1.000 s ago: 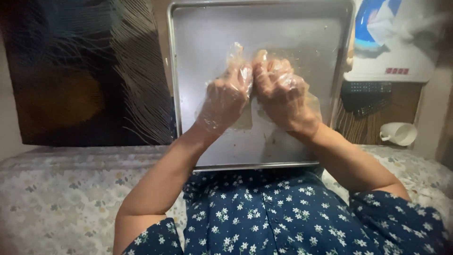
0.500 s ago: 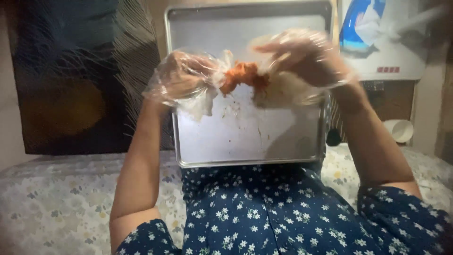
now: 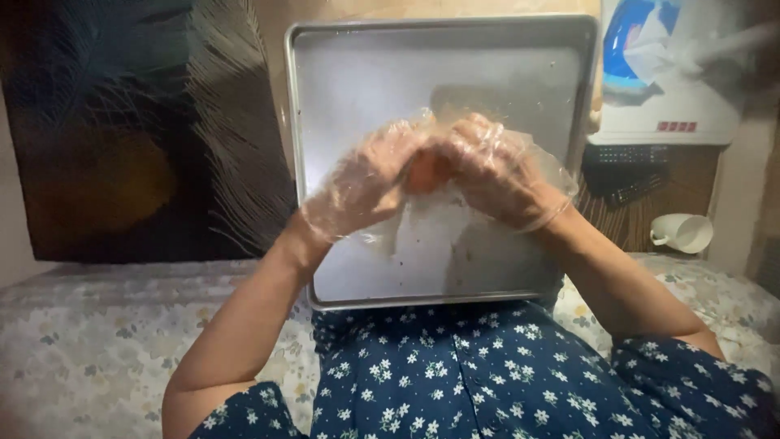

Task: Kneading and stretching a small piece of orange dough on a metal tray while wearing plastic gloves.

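Both hands meet over the metal tray (image 3: 366,89): my left hand (image 3: 366,185) and right hand (image 3: 496,175), in clear plastic gloves, close together around an orange piece of food (image 3: 424,169), held above the tray's middle. I see bare tray up to its raised rim all round. White cup (image 3: 682,232) lies well apart, right.

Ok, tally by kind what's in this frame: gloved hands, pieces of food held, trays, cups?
Gloved hands: 2, the left hand and the right hand
Orange food piece held between them: 1
Metal tray: 1
White cup: 1
Total: 5
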